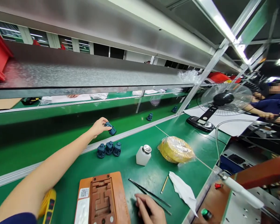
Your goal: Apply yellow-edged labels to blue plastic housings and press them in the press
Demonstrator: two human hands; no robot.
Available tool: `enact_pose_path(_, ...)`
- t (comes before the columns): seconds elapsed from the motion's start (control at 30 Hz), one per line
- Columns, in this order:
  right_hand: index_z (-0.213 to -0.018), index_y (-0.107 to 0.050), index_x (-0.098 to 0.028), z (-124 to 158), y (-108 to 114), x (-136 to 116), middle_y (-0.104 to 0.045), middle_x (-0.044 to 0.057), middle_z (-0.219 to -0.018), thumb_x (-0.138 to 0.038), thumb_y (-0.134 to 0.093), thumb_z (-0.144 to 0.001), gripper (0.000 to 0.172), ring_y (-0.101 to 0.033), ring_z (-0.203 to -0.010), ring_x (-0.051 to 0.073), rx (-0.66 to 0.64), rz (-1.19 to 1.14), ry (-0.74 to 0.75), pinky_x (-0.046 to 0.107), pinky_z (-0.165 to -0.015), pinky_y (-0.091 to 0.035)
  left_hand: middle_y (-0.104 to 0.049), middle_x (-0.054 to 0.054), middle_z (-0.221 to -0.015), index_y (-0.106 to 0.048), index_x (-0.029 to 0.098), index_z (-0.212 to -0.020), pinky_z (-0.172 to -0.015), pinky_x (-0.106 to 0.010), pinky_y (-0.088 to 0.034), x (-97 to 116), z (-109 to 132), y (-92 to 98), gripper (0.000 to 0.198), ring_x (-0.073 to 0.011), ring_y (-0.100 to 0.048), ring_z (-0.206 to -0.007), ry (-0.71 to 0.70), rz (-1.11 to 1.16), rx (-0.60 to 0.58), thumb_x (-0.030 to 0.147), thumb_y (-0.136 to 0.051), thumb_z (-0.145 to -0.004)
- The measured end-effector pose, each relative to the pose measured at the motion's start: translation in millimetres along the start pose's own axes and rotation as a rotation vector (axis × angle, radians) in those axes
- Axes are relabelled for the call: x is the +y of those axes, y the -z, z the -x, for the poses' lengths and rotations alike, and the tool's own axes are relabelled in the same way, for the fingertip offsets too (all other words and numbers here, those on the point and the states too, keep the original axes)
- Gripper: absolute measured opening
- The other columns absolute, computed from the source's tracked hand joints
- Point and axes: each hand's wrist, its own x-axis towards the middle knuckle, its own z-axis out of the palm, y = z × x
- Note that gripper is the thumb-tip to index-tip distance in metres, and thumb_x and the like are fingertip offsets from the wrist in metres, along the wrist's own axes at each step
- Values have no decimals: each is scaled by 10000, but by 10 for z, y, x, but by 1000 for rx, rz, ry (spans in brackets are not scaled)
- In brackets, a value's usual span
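My left hand [100, 127] reaches forward over the aluminium rail, fingertips closed on a small dark-blue plastic part [111, 128]. Just below it, three similar dark-blue parts [109, 148] stand in a row on the green bench. At the bottom, my right hand [151, 209] rests with its fingers curled in and nothing visible in them. A pair of black tweezers [154, 195] lies right beside that hand, partly behind it. To its left sits a brown-orange fixture [102, 199] with a shaped recess and a QR label; the recess holds no blue part.
A white bottle [143, 155], yellow tape roll in plastic [176, 150], white cloth [182, 189] and thin stick [164, 184] lie rightward. Beyond the rail is another blue part [149, 117]. A fan [220, 101] stands at right, near a co-worker. A metal shelf [95, 74] hangs above.
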Motion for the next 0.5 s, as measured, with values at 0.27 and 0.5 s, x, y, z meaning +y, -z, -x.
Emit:
enact_pose_path(0.27, -1460, -494, -220, -965, -295, -1087, -580, 143, -1397, -343, -639, -951, 543, -562, -1285, 287, -344, -2, 492, 456, -1068, -516, -707, -111, -1185, -694, 185, -1215, -866, -326, -533, 85, 1664, 405, 576, -204, -689, -952, 169, 428, -285, 412, -873, -718)
enact_pose_path(0.5, -1572, -255, -211, -947, -599, -1380, -398, 165, -1538, -289, -767, -769, 955, -382, -1415, 317, -757, -55, 627, 502, -1163, -378, -695, -95, -1260, -631, 238, -1238, -998, -378, -506, 4, 2380, 287, 560, -241, -675, -1110, 289, 495, -212, 370, -867, -747)
